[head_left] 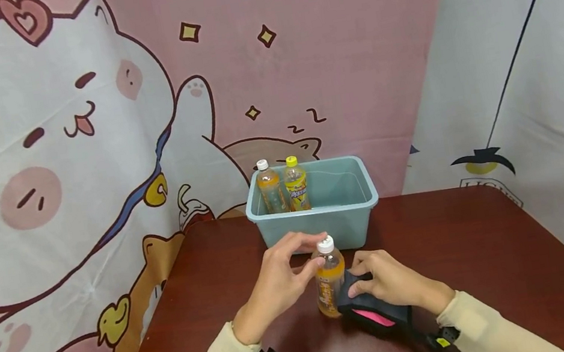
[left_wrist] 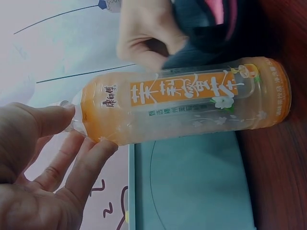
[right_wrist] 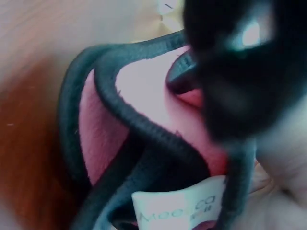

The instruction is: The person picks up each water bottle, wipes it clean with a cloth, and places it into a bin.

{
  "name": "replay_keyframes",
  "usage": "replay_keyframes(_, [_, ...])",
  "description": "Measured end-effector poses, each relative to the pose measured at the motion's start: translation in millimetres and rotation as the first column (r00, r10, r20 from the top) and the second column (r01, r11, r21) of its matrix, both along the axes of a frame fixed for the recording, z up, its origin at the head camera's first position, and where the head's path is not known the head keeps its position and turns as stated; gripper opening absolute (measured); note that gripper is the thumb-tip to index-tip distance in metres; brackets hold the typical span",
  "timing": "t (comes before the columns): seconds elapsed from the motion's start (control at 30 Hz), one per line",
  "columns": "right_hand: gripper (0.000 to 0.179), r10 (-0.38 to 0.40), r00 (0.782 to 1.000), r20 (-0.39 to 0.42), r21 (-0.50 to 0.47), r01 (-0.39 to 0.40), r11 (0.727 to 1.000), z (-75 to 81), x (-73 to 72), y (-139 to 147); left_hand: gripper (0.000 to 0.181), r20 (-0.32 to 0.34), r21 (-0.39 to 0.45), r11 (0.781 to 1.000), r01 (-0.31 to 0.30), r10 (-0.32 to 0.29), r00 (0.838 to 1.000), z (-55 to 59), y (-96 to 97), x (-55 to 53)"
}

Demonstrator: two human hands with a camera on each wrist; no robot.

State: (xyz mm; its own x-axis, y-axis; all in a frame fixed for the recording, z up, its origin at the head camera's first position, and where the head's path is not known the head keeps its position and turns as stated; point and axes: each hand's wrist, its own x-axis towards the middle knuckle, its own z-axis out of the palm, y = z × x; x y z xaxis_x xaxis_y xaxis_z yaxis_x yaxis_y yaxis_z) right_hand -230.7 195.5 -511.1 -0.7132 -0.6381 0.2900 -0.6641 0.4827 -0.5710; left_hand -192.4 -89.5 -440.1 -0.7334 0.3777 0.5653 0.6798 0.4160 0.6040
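A clear plastic bottle of orange drink with a white cap stands upright on the table, its orange label facing my left palm's side in the left wrist view. Around its neck, my left hand pinches with thumb and fingers. My right hand grips a dark grey cloth piece with pink lining and black edging, against the bottle's right side. Close up in the right wrist view, the cloth's pink inside shows beside a white tag; a blurred black thing covers the upper right.
Behind the hands, a light blue plastic bin stands on the dark red table. Inside it, at the left, are a white-capped bottle and a yellow-capped bottle. A printed cloth backdrop hangs behind the table.
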Motion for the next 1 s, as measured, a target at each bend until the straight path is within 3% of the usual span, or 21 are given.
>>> replay_keyframes(0.33, [0.024,-0.005,0.997,-0.079,-0.091,-0.002,0.996,34.8,2.4,2,0.045,0.021,0.016,1.000,0.019,-0.019,1.000,-0.4,-2.5,0.0])
replay_keyframes(0.67, [0.027,-0.065,0.986,-0.156,-0.195,0.034,0.980,72.7,4.6,-9,0.042,0.046,0.016,0.999,0.036,-0.036,0.998,2.1,-1.1,-2.1])
replay_keyframes(0.8, [0.027,-0.068,0.986,-0.149,-0.186,0.040,0.982,79.7,5.5,-13,0.040,0.044,0.014,0.999,0.035,-0.035,0.998,3.5,-1.3,-2.2])
replay_keyframes(1.0, [0.029,-0.094,0.989,-0.115,-0.181,0.073,0.981,78.2,6.5,-9,0.040,0.082,-0.001,0.999,0.049,-0.049,0.995,5.0,0.7,-2.7])
